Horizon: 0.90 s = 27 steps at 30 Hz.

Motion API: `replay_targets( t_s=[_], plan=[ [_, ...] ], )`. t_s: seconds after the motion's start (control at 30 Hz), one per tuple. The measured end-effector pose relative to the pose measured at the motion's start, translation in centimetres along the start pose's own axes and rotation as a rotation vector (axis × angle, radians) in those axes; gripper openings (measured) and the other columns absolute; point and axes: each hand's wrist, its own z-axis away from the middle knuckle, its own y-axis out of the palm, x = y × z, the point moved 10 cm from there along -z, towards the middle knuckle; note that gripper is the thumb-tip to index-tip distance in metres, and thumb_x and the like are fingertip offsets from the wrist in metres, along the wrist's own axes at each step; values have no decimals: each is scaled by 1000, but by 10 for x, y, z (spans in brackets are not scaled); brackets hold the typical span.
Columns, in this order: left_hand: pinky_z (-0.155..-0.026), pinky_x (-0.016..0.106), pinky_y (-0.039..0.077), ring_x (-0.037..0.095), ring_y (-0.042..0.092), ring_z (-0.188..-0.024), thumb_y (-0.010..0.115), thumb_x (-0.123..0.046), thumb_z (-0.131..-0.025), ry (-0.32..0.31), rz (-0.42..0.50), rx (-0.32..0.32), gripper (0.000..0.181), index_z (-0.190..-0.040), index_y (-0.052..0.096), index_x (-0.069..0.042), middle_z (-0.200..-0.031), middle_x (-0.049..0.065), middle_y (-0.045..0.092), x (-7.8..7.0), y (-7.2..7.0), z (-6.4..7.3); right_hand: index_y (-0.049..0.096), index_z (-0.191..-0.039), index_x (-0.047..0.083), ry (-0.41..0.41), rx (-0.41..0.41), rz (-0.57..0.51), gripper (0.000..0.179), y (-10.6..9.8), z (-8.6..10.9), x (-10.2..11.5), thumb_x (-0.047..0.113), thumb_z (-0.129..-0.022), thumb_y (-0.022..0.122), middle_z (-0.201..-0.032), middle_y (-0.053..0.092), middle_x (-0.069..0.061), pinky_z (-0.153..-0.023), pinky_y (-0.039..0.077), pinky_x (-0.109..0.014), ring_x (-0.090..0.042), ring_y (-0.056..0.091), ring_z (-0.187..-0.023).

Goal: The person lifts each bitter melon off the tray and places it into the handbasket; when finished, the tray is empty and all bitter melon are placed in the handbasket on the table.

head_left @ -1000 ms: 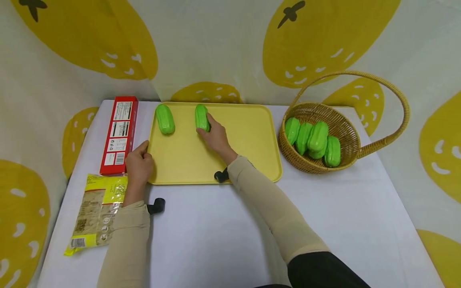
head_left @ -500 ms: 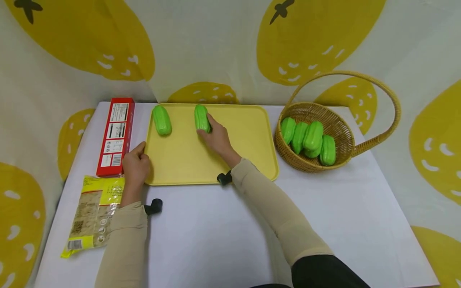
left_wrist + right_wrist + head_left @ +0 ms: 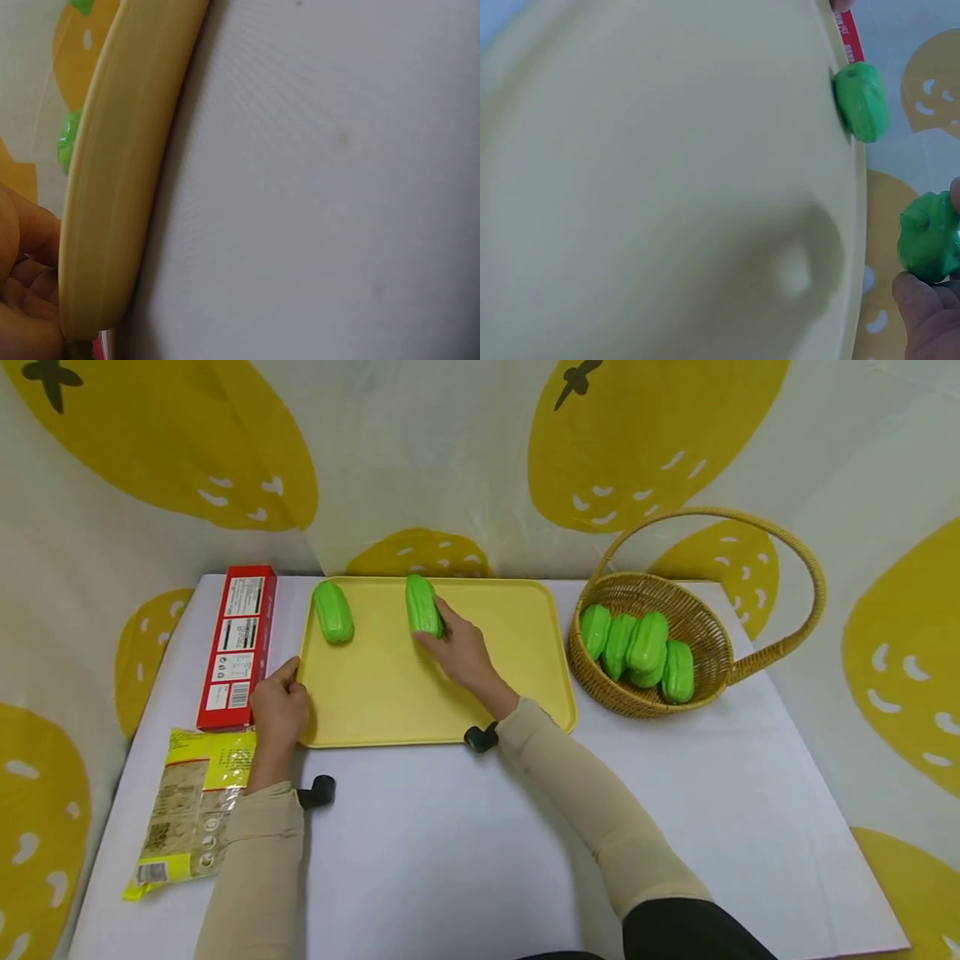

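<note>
A yellow tray [image 3: 375, 702] lies on the table. At its left edge my left hand [image 3: 279, 706] grips the rim with curled fingers; the left wrist view shows those fingers beside the tray wall [image 3: 112, 187]. My right hand [image 3: 465, 652] holds a ridged green vegetable [image 3: 422, 605] between thumb and fingers over the tray's back part. The right wrist view has this ridged green vegetable [image 3: 928, 238] raised above the tray, with a shadow below. A second, similar green vegetable [image 3: 333, 612] rests in the tray's back left corner.
A woven basket [image 3: 645, 706] with a tall handle stands right of the tray, holding several green vegetables [image 3: 647, 643]. Left of the tray are a red box [image 3: 238, 647] and a yellow-and-clear packet [image 3: 187, 810], partly covered by the left forearm. A patterned cloth hangs behind.
My right hand has lifted the green vegetable slightly off the tray and tilted it, while the forearm shifted right. The left hand stays at the tray's rim. The head view has drifted slightly.
</note>
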Motion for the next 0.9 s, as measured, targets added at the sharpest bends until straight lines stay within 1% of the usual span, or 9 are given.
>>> replay_targets(
  t_s=[0.23,0.43,0.57,0.7,0.8,0.9],
  plan=[
    [-122,48,35,30,41,-149,41,-7,-103,-19,-16,23,53,-155,41,-17,-159,10,43,1,2,0,33,-160,12,-35,-13,-96,74,-25,20,10,29,-98,69,-158,47,-14,-112,48,-34,-23,54,-138],
    [-122,48,36,29,42,-149,40,-7,-102,-5,-27,15,53,-154,43,-17,-158,11,45,2,1,-1,31,-161,12,-72,-15,-177,75,-49,40,14,27,-98,69,-162,42,-14,-113,47,-34,-24,50,-143],
    [-121,48,36,30,43,-148,40,-6,-102,9,-26,6,53,-153,44,-16,-157,12,46,2,1,-2,30,-161,12,-91,-25,-205,75,-68,54,17,25,-98,69,-164,38,-12,-114,46,-36,-24,47,-145],
    [-121,47,37,30,45,-146,40,-5,-101,21,-17,-4,53,-152,46,-14,-156,13,47,1,-1,-1,30,-160,10,-104,-52,-218,75,-86,65,19,20,-97,69,-164,37,-13,-113,46,-35,-24,46,-145],
    [-121,47,37,29,44,-146,40,-5,-101,15,-8,6,53,-153,44,-15,-157,12,46,1,-1,0,29,-160,7,-107,-65,-230,75,-96,72,18,19,-97,69,-165,35,-13,-113,46,-34,-24,45,-146],
    [-120,47,38,29,46,-145,41,-4,-100,29,0,-2,53,-152,46,-13,-156,13,47,-2,-2,2,28,-160,6,-105,-75,-231,76,-103,78,16,19,-98,68,-166,33,-13,-112,46,-33,-24,44,-147]
  ],
)
